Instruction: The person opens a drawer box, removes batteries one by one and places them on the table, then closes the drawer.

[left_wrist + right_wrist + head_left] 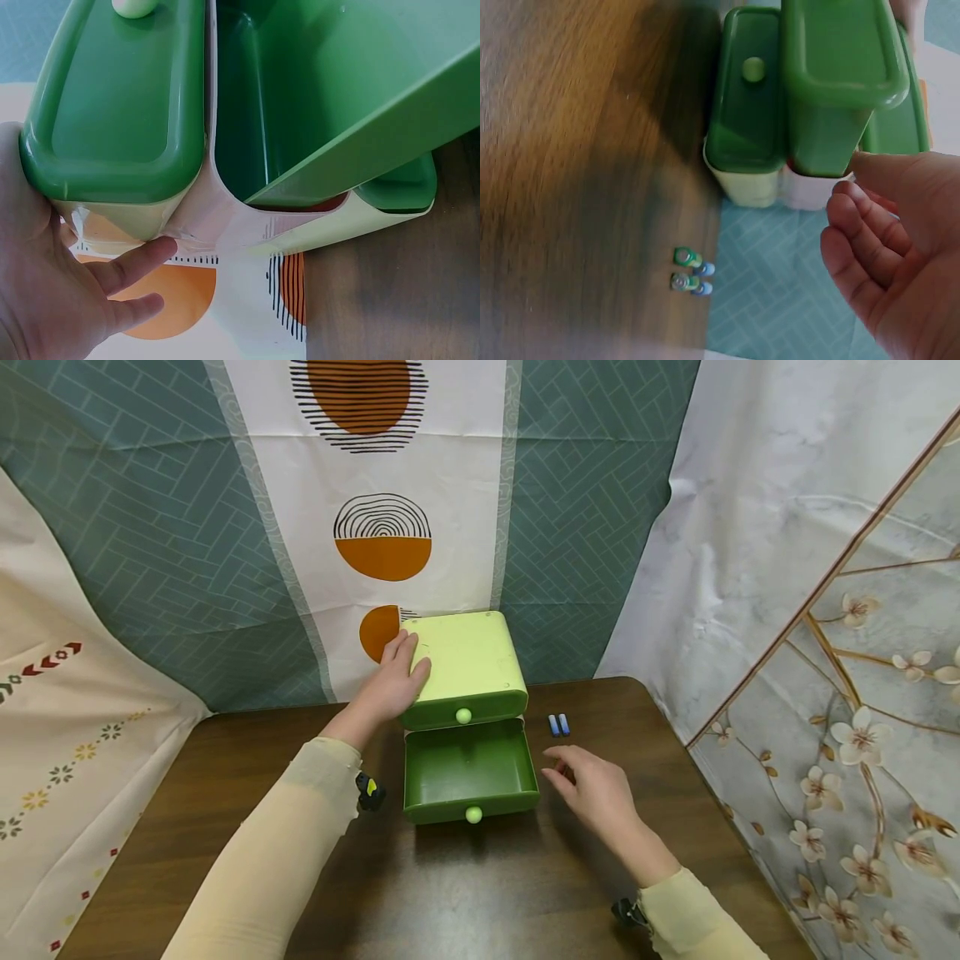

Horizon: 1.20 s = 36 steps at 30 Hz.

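- The middle drawer [465, 772] sticks out of the small drawer box [468, 652], which stands at the back of the table [480, 902].
- This drawer lies to the left of the right hand [592, 785]. The right hand is the nearer one, just beside the drawer's right wall. I cannot tell if a fingertip touches it.
- The right hand holds nothing. Its fingers bend softly, and the fingertips point toward the drawer's side.
- The left hand [392, 681] rests on the top left edge of the box, up above the drawer. Its fingers lie loose along the edge and are not wrapped tight around anything.
- My guess is that the gap between the right fingertips and the drawer's side matters most for the next move.
- The drawer points straight at the person, with its round knob [473, 815] at the near end. The part that shows looks wider from side to side than from front to back. Its back end may be inside the box, so I cannot tell its full long way.
- Small blue pieces [564, 724] sit right of the box, just past the right fingertips. From the head view, their long way runs from the person toward the back. I cannot tell if they stand or lie.
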Available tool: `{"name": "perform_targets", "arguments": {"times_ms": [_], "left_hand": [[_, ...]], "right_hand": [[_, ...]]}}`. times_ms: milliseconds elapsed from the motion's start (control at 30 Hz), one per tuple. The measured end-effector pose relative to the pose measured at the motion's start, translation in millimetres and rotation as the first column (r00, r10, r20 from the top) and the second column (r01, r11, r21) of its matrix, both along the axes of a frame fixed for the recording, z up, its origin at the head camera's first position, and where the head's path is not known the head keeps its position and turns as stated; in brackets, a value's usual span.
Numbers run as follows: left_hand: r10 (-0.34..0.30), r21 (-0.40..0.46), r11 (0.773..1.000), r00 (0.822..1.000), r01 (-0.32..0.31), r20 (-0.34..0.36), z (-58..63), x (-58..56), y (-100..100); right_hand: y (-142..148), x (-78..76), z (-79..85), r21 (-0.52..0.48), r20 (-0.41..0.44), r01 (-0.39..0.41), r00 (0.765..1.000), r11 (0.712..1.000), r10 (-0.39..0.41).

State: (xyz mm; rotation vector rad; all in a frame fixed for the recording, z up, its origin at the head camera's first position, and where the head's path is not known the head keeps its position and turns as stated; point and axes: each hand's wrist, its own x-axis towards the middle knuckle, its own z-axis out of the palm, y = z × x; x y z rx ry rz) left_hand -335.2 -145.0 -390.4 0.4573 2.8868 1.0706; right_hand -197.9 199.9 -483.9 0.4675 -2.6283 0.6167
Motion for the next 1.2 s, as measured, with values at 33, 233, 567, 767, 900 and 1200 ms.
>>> {"name": "perform_targets", "arguments": {"times_ms": [33, 233, 567, 767, 900, 1200], "left_hand": [[0.000, 0.000, 1.000, 1.000, 0.000, -0.001, -0.1, 0.1, -0.2], [-0.002, 0.007, 1.000, 1.000, 0.002, 0.002, -0.5, 0.3, -0.9], [-0.004, 0.008, 1.000, 1.000, 0.004, 0.000, -2.2, -1.1, -1.8], [0.002, -0.001, 1.000, 1.000, -0.002, -0.005, -1.3, -0.2, -1.8], [0.001, 0.001, 1.000, 1.000, -0.001, -0.006, -1.0, -0.4, -1.5], [0.001, -0.004, 1.000, 1.000, -0.001, -0.011, -2.5, -1.6, -1.0]], "right_hand": [[-1.1, 1.7, 0.8, -0.007, -0.008, -0.002, 1.000, 1.000, 0.002], [-6.8, 12.3, 5.6, -0.036, -0.056, -0.033, 0.998, 0.999, 0.031], [-16.7, 24.7, 9.0, -0.073, -0.078, -0.094, 0.993, 0.993, 0.088], [-20.4, 28.7, 11.0, -0.085, -0.131, -0.120, 0.985, 0.989, 0.108], [-23.5, 32.0, 13.1, -0.088, -0.167, -0.151, 0.977, 0.985, 0.135], [-30.4, 35.2, 14.3, -0.075, -0.260, -0.225, 0.945, 0.971, 0.199]]}}
